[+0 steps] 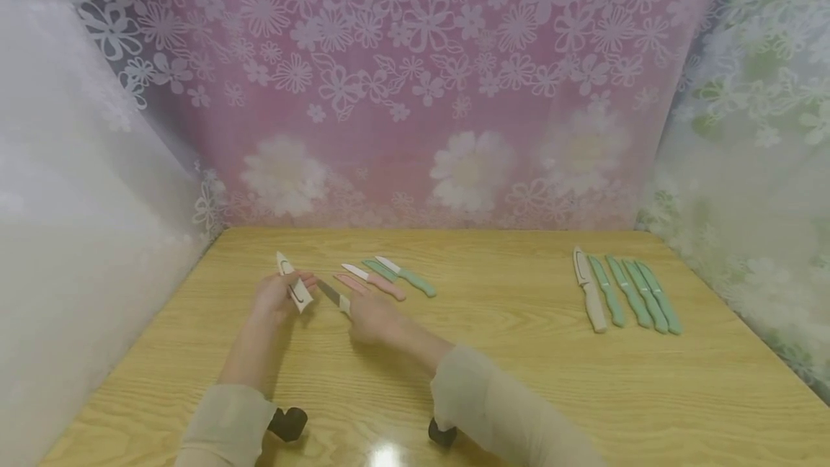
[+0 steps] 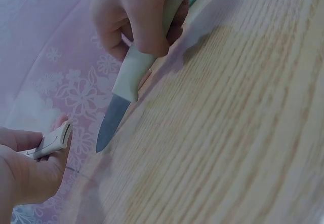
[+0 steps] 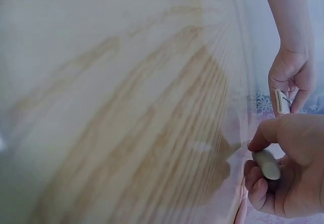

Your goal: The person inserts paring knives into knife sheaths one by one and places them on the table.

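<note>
My left hand [image 1: 274, 295] pinches a cream knife sheath [image 1: 299, 292] with a dark line along it; in the left wrist view the sheath's open end [image 2: 66, 134] faces the knife. A cream-handled knife [image 2: 132, 77] with a bare grey blade [image 2: 111, 124] is gripped by its handle in my right hand [image 1: 376, 317]. Its tip points toward the left hand, apart from the sheath. In the right wrist view the handle's butt [image 3: 267, 165] shows between the right hand's fingers and thumb, the blade hidden.
Behind the right hand lie a pink knife [image 1: 387, 287] and a green knife [image 1: 417, 282], white blades bare, beside a pink sheath [image 1: 352, 284] and a green sheath [image 1: 379, 269]. At the right, a sheathed cream knife [image 1: 593, 305] lies in a row with several green knives [image 1: 626, 294].
</note>
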Demonstrator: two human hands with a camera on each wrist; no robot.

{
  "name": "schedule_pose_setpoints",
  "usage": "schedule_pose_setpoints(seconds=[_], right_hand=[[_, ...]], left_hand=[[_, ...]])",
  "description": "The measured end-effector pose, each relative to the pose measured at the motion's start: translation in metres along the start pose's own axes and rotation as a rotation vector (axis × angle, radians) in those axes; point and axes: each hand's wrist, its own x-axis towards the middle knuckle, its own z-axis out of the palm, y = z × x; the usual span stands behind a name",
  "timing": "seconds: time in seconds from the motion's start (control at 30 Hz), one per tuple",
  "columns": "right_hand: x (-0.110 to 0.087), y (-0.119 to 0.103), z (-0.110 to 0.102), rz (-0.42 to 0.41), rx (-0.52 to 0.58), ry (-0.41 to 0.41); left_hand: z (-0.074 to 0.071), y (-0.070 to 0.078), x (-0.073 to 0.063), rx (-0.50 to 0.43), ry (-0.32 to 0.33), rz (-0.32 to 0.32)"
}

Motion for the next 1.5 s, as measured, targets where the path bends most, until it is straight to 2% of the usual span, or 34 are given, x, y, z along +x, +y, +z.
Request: schedule_pose_setpoints(seconds=[0.2, 0.3, 0.5, 0.67, 0.8, 1.2, 1.5], right_hand=[[-0.006, 0.002, 0.000, -0.015, -0.105, -0.010], [-0.009, 0.005, -0.002, -0.015, -0.031, 0.012], [-0.020, 0.024, -0.009, -0.051, 0.095, 0.128], [-0.036, 0.042, -0.013, -0.035, 0.383, 0.109], [-0.053, 0.051, -0.020, -0.012, 0.522, 0.085], [-0.097, 0.068, -0.034, 0.005, 0.695, 0.093], [-0.114, 0.068, -0.039, -0.023, 0.811, 0.050]], left_hand=[[-0.002, 0.003, -0.002, -0.028, 0.000, -0.005], [-0.003, 0.004, -0.003, -0.017, 0.006, -0.007], [-0.003, 0.004, -0.005, 0.063, 0.004, 0.026], [-0.002, 0.002, -0.008, 0.051, -0.029, 0.054], [0.002, 0.003, -0.008, 0.005, -0.048, 0.064], [0.029, 0.003, 0.000, -0.014, -0.033, 0.028], [0.042, -0.003, 0.002, -0.069, -0.036, 0.030]])
